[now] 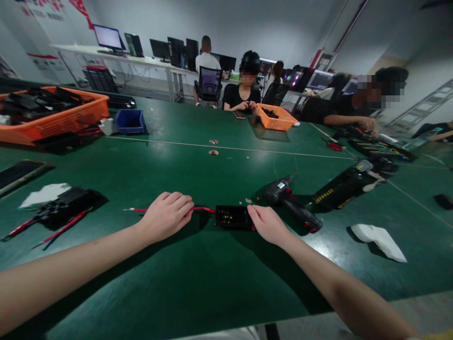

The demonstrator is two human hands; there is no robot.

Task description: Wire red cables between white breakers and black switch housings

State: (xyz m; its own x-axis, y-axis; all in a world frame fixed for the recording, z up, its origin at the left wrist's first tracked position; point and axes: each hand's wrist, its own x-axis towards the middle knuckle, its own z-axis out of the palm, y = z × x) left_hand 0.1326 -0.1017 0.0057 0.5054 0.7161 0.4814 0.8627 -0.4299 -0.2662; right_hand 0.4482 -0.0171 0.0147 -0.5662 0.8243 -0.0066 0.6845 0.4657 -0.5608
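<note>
In the head view a small open black plastic housing (231, 217) with metal parts inside lies on the green table (170, 293). My right hand (267, 223) grips its right end between thumb and fingers. From the left end of the housing runs a red cable (204, 208). My left hand (170, 212) is closed round this cable, whose bare tip sticks out on the far side of the hand. Just beyond my right hand a black cordless screwdriver (292, 200) lies on its side, its bit pointing away from me.
A black bottle (341, 189) and crumpled white tissue (378, 240) lie right. Left are black parts with red cables (67, 208), a phone (21, 174), a blue bin (130, 122) and an orange basket (71, 120). Co-workers sit across the table near another orange basket (278, 118).
</note>
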